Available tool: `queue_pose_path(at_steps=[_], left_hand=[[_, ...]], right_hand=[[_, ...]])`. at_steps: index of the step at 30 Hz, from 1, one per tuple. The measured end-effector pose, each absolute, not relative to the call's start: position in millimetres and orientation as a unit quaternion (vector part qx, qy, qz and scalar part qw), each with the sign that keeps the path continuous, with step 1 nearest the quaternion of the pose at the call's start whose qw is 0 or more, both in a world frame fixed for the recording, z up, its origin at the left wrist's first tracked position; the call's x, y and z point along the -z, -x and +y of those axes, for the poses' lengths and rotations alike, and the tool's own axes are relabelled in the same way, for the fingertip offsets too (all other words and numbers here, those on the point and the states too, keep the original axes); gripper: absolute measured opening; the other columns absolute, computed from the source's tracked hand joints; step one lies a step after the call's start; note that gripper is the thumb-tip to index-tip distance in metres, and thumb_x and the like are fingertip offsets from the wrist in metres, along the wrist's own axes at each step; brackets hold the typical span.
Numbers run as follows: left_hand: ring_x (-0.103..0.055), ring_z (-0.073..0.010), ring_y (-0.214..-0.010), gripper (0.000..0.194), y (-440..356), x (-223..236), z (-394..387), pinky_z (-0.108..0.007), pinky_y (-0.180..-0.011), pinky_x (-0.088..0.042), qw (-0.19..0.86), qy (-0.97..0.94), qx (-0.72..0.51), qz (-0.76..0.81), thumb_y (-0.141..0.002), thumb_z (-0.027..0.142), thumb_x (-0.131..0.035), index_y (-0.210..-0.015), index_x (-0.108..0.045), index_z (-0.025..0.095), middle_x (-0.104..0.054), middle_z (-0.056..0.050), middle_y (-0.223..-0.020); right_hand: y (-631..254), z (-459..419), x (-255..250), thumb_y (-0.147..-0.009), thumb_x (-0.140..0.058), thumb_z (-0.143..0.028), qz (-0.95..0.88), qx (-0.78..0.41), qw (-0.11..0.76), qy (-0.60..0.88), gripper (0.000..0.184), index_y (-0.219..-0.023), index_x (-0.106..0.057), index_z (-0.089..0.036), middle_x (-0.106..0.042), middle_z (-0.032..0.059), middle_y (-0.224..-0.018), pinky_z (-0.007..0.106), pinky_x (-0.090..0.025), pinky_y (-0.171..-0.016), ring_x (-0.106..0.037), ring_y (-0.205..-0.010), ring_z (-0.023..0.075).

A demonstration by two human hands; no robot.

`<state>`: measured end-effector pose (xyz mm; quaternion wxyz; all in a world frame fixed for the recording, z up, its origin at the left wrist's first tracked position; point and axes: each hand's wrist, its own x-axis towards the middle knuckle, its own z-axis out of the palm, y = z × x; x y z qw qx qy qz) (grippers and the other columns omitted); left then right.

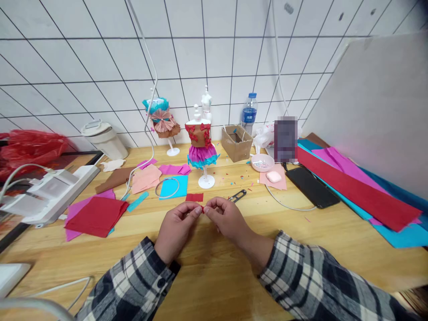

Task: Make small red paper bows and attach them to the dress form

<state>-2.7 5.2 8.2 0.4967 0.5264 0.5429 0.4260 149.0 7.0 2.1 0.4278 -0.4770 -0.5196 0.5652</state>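
My left hand [180,223] and my right hand [227,218] meet over the middle of the table. Between their fingertips they pinch a small piece of red paper [202,209], mostly hidden by the fingers. Just beyond lies a flat red paper rectangle [194,197]. Thread snips [238,195] rest beside my right hand. Farther back stands a mini dress form [198,138] in a brown bodice with red bows and a magenta skirt edged in blue.
Crepe paper pieces [96,215] and a power strip [60,196] lie left. Behind are a second dressed form [162,116], a cardboard box [236,142] and a water bottle [249,113]. A bead dish [262,162], black phone [312,186] and long paper strips [354,187] occupy the right.
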Motion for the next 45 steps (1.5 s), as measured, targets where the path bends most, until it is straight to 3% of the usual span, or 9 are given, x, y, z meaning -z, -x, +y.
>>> queue_pose_path(at_steps=[9,14,29,36,40,45], left_hand=[[-0.063,-0.0214,-0.087,0.034,4.0,-10.6,6.5,-0.031,-0.079,-0.048,0.526,-0.534,-0.396,0.53,-0.072,0.043,-0.069,-0.094,-0.069,0.016,-0.071,-0.008,-0.096],[-0.062,-0.0189,-0.08,0.028,3.4,-9.3,6.7,-0.029,-0.076,-0.048,0.504,-0.541,-0.409,0.535,-0.067,0.039,-0.074,-0.081,-0.069,0.016,-0.07,-0.005,-0.085],[-0.058,-0.0152,-0.079,0.02,7.3,-8.2,7.0,-0.027,-0.077,-0.044,0.509,-0.546,-0.425,0.512,-0.07,0.033,-0.074,-0.079,-0.07,0.016,-0.068,-0.003,-0.082],[-0.057,-0.0129,-0.075,0.016,5.8,-5.5,7.6,-0.024,-0.075,-0.044,0.577,-0.494,-0.439,0.48,-0.068,0.029,-0.075,-0.075,-0.069,0.017,-0.067,0.0,-0.077],[-0.059,-0.0148,-0.077,0.019,5.0,-5.6,7.5,-0.026,-0.078,-0.044,0.566,-0.49,-0.436,0.499,-0.068,0.032,-0.075,-0.078,-0.071,0.016,-0.069,-0.002,-0.079],[-0.061,-0.0204,-0.085,0.03,7.9,-6.7,8.2,-0.032,-0.083,-0.044,0.572,-0.501,-0.429,0.487,-0.079,0.042,-0.063,-0.088,-0.071,0.014,-0.071,-0.007,-0.088]], right_hand=[[-152.7,9.3,0.8,-0.077,-0.057,-0.036,-0.515,-0.559,0.44,0.477,0.018,-0.076,-0.057,-0.018,-0.047,-0.007,-0.054,0.02,-0.03,-0.041,-0.038,-0.042,0.0064],[-153.8,9.3,0.0,-0.077,-0.058,-0.035,-0.525,-0.551,0.442,0.475,0.017,-0.076,-0.057,-0.018,-0.048,-0.0067,-0.055,0.02,-0.03,-0.041,-0.038,-0.042,0.0065],[-154.1,6.0,1.7,-0.077,-0.059,-0.036,-0.551,-0.532,0.432,0.475,0.017,-0.077,-0.058,-0.018,-0.048,-0.0059,-0.057,0.019,-0.031,-0.043,-0.039,-0.046,0.007],[-152.9,4.6,0.0,-0.077,-0.059,-0.035,-0.55,-0.532,0.427,0.481,0.017,-0.076,-0.058,-0.019,-0.045,-0.0067,-0.053,0.019,-0.029,-0.043,-0.037,-0.045,0.0072],[-153.0,5.2,0.7,-0.077,-0.059,-0.036,-0.546,-0.53,0.439,0.478,0.017,-0.077,-0.058,-0.018,-0.048,-0.0057,-0.057,0.019,-0.03,-0.044,-0.038,-0.047,0.0076],[-154.0,5.9,0.4,-0.078,-0.058,-0.036,-0.537,-0.53,0.447,0.481,0.018,-0.076,-0.058,-0.018,-0.046,-0.0063,-0.055,0.019,-0.03,-0.044,-0.037,-0.047,0.0078]])
